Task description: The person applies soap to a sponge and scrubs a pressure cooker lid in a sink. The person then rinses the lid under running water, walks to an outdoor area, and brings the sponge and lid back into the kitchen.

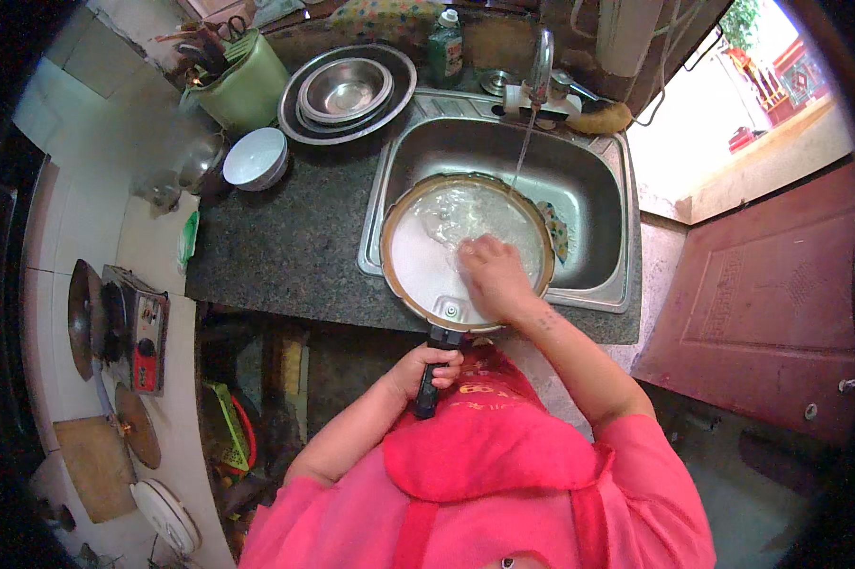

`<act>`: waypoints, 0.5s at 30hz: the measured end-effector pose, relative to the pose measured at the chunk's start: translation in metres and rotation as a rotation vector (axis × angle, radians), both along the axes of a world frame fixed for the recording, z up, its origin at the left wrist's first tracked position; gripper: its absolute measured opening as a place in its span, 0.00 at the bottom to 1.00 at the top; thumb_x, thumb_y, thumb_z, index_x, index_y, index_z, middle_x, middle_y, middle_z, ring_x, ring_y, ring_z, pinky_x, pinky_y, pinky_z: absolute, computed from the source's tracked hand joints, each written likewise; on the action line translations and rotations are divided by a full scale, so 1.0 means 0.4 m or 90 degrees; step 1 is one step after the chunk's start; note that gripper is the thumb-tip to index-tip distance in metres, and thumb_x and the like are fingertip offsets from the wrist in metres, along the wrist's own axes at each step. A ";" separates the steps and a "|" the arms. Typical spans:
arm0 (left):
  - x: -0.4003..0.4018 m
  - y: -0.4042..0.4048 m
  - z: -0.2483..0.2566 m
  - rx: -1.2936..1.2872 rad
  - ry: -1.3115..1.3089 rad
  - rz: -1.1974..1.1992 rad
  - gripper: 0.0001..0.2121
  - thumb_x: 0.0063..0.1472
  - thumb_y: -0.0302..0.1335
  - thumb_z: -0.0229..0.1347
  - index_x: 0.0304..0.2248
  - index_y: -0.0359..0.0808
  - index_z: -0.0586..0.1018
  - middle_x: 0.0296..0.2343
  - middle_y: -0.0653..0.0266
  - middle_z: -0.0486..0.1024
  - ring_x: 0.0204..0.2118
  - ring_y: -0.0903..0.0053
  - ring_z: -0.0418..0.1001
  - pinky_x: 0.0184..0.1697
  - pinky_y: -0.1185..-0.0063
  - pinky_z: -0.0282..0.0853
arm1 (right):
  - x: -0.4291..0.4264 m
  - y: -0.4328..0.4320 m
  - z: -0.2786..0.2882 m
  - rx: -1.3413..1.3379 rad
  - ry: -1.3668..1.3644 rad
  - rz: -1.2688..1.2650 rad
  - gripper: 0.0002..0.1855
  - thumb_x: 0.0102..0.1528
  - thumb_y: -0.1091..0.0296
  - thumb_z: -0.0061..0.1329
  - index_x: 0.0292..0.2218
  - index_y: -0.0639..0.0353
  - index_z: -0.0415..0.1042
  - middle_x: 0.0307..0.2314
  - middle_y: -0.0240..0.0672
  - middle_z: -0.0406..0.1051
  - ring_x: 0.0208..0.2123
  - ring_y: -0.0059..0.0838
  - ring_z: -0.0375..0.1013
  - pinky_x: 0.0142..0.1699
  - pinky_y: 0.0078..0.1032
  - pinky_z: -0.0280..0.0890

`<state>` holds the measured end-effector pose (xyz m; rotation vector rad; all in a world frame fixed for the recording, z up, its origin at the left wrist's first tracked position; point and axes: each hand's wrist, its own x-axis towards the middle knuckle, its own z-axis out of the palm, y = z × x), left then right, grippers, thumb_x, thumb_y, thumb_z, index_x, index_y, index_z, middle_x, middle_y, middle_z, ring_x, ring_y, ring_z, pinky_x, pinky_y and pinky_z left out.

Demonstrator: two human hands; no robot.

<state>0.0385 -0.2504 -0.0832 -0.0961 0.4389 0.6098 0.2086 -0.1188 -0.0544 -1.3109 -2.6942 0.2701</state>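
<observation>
My left hand (438,366) is closed round the black handle (427,398) of a round metal pressure-cooker lid (420,249), whose inner side faces up over the near left part of the sink. My right hand (495,274) lies on the lid's wet inner face, fingers bent; whether it holds anything under the fingers cannot be seen. Water runs from the tap (543,64) onto the lid's far edge and spreads over it. A patterned cloth or sponge (554,231) lies in the stainless steel sink (598,206), partly hidden by the lid.
Nested steel bowls (345,92), a white bowl (255,160) and a green utensil holder (242,85) stand on the dark counter (278,249) to the left. A green detergent bottle (446,50) stands behind the sink. A gas stove (143,334) is at far left, a reddish door (761,306) at right.
</observation>
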 end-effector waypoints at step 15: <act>-0.010 0.073 0.136 0.225 0.520 -0.094 0.21 0.43 0.17 0.58 0.38 0.31 0.64 0.19 0.62 0.67 0.15 0.78 0.65 0.16 0.79 0.63 | 0.262 0.105 -0.086 -0.861 0.891 -0.531 0.24 0.38 0.81 0.39 0.41 0.68 0.60 0.32 0.40 0.66 0.34 0.34 0.68 0.40 0.30 0.65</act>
